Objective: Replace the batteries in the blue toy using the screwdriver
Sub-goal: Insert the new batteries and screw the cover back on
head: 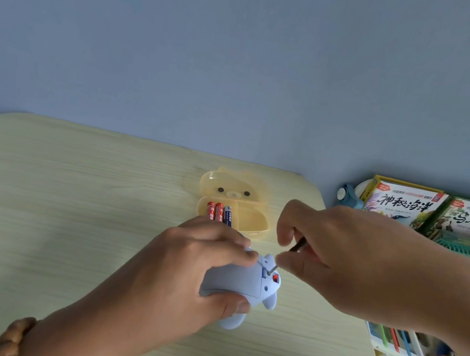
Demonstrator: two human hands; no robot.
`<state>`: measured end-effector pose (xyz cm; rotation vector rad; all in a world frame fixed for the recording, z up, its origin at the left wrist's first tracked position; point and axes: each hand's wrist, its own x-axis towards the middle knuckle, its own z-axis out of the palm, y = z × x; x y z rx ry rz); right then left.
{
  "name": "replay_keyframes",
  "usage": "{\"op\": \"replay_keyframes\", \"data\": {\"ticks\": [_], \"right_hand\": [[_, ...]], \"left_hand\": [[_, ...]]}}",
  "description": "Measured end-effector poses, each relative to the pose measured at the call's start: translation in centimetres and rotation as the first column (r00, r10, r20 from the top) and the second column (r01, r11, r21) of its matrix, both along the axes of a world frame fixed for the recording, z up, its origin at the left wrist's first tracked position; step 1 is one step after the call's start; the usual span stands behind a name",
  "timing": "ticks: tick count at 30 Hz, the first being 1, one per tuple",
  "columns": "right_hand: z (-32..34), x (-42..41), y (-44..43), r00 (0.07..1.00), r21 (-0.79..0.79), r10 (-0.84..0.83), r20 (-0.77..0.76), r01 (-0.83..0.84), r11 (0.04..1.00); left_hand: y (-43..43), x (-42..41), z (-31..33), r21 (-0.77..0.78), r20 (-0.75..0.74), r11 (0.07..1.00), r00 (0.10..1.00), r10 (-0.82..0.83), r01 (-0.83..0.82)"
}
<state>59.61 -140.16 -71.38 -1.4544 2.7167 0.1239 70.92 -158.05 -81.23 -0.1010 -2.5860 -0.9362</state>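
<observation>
Pale wood table (71,215), lower centre: left hand (183,276) wrapped round the blue toy (238,282), right hand (351,263) pinching the screwdriver (298,244), tip at the toy's underside. Batteries (220,212) sit in a yellow bear case (259,231) just above. Risk: the angled tip could slip off and strip the screw or jab the left fingers.

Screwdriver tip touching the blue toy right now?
Touching. The head view shows the screwdriver tip planted on the blue toy with no gap; the right hand grips it, and the left hand holds the toy.
</observation>
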Motion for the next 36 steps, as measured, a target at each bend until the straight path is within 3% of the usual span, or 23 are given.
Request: {"op": "replay_keyframes", "data": {"ticks": [5,8,15,22,29,34,36], "right_hand": [[-0.1,-0.2,-0.6,0.999,-0.047,0.002,-0.032,-0.003,0.999],[-0.6,-0.2,-0.9,0.992,0.017,0.071,-0.107,-0.070,0.997],[-0.2,-0.4,-0.1,0.999,-0.001,0.033,0.032,-0.033,0.999],[-1.0,-0.6,-0.5,0.995,0.012,0.025,-0.095,-0.024,1.000],[-0.8,-0.2,0.5,1.000,-0.059,0.019,0.016,-0.018,0.998],[-1.1,-0.3,-0.2,0.993,-0.041,0.015,-0.120,-0.020,0.999],[-1.0,-0.3,0.0,0.997,-0.031,-0.001,-0.080,-0.001,1.000]], "left_hand": [[0.0,0.1,0.0,-0.011,0.011,1.000,1.000,0.001,-0.001],[0.2,0.1,0.1,-0.041,0.020,0.999,1.000,-0.005,0.006],[0.1,0.2,0.2,0.013,0.004,1.000,1.000,0.012,-0.012],[0.2,0.1,0.5,-0.015,0.022,1.000,1.000,0.010,-0.010],[-0.1,0.1,0.3,0.018,0.023,0.999,0.999,0.028,-0.029],[0.2,0.1,0.4,-0.018,0.024,1.000,1.000,0.012,-0.011],[0.1,0.1,0.4,-0.008,0.022,1.000,1.000,0.016,-0.016]]}}
